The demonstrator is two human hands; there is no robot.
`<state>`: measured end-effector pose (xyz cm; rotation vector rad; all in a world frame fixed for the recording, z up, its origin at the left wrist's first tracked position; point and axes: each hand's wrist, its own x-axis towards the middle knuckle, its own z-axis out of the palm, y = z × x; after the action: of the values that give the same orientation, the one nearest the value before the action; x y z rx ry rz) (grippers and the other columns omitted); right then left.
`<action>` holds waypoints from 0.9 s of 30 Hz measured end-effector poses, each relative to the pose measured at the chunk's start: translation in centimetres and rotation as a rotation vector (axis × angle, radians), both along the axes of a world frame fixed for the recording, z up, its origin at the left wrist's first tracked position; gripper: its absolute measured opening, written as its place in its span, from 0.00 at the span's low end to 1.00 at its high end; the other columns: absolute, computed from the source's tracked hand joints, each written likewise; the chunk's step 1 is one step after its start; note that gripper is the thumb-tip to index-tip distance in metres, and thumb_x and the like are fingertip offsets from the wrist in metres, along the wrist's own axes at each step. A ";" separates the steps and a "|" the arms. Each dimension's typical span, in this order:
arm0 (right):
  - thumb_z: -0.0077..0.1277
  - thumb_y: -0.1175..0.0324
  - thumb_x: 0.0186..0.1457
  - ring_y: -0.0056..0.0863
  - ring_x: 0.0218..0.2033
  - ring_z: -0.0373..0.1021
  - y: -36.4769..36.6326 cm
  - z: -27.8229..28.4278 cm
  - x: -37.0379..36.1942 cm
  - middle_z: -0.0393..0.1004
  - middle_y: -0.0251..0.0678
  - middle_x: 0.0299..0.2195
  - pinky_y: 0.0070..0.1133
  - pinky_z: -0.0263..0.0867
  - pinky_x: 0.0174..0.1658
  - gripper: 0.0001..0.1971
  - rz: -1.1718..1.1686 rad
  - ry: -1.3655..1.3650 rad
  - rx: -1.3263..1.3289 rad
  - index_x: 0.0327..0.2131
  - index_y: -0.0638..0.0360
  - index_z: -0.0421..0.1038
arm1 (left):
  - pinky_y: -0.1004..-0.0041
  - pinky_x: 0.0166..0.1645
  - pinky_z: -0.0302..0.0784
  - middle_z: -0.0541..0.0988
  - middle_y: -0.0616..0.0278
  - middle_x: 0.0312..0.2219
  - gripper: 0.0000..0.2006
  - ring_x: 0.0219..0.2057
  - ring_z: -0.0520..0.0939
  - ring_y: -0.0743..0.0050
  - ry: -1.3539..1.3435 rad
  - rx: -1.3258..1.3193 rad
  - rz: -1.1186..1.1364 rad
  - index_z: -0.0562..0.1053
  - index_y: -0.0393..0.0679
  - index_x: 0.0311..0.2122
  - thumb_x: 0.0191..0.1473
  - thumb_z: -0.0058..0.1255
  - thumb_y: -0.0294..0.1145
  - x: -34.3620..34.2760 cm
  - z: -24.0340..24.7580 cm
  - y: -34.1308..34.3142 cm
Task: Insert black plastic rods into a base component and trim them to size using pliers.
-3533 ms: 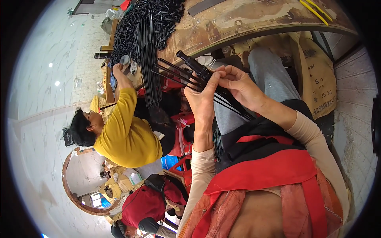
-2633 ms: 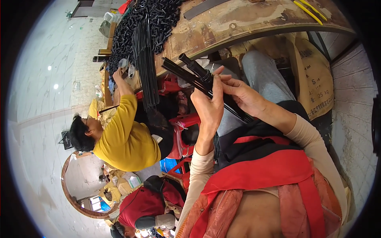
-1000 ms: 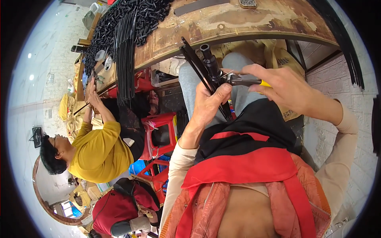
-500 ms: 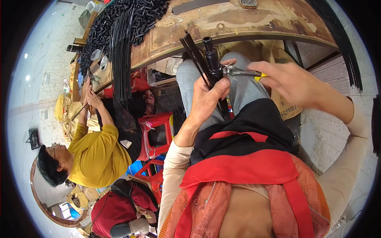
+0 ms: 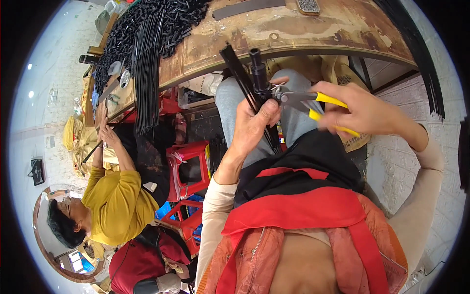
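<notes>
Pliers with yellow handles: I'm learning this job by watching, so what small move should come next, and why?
Probably squeeze the pliers. The right hand grips the handles, the nose sits against the bundle of black rods, and the left hand steadies it.

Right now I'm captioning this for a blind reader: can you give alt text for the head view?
The left hand grips a bundle of black rods with a black tube, while the right hand holds yellow-handled pliers at it. Beyond is a worn wooden table; at left, a person in a yellow top works.
</notes>
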<state>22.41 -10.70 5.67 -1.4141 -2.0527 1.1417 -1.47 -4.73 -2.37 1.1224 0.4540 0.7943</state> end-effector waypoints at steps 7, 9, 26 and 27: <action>0.51 0.68 0.54 0.36 0.30 0.73 0.4 -2.8 -0.2 0.71 0.41 0.26 0.29 0.65 0.34 0.16 -0.077 -0.054 0.458 0.45 0.63 0.63 | 0.82 0.25 0.55 0.62 0.75 0.19 0.26 0.20 0.60 0.88 0.059 0.036 0.030 0.65 0.34 0.57 0.61 0.49 0.43 -0.2 -0.2 0.7; 0.51 0.65 0.55 0.40 0.29 0.72 0.6 -2.6 -0.1 0.70 0.42 0.24 0.30 0.66 0.33 0.16 -0.055 -0.126 0.510 0.43 0.63 0.64 | 0.82 0.25 0.55 0.62 0.75 0.19 0.28 0.20 0.60 0.87 0.053 0.028 0.090 0.63 0.34 0.58 0.61 0.49 0.43 -0.1 0.1 0.5; 0.45 0.59 0.61 0.26 0.31 0.73 0.3 0.3 -1.5 0.77 0.39 0.28 0.25 0.64 0.37 0.16 -0.003 -0.120 -0.310 0.42 0.64 0.70 | 0.80 0.25 0.56 0.62 0.74 0.20 0.18 0.20 0.60 0.85 -0.003 0.042 -0.002 0.68 0.35 0.45 0.63 0.45 0.42 -1.0 -0.4 -0.6; 0.45 0.59 0.61 0.26 0.31 0.73 0.4 0.1 -1.2 0.77 0.39 0.28 0.25 0.64 0.37 0.16 0.004 -0.119 -0.312 0.42 0.64 0.70 | 0.80 0.25 0.56 0.62 0.73 0.19 0.17 0.20 0.60 0.85 0.010 0.087 -0.027 0.68 0.35 0.43 0.63 0.45 0.42 -1.2 -0.7 -0.5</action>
<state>21.16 -10.33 5.72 -1.6578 -2.0207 1.4626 -2.64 -5.19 -3.11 1.2116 0.4148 0.7910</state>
